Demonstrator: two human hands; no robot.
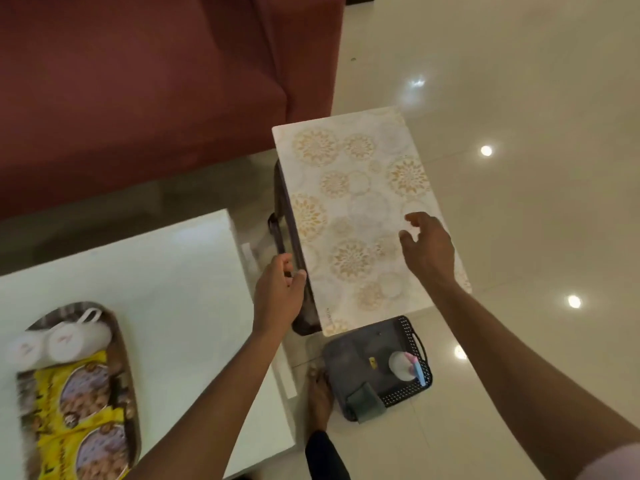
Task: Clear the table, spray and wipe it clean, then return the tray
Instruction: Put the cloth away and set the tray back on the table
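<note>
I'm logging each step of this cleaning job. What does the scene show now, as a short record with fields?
left hand: grips the edge of the patterned table
right hand: open over the tabletop
patterned table top: bare
tray: on the white table, holding cups and yellow snack packets
basket: on the floor, holding a spray bottle and a cloth

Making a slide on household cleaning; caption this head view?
Left hand grips the patterned side table's edge, right hand hovering open above it.
</note>
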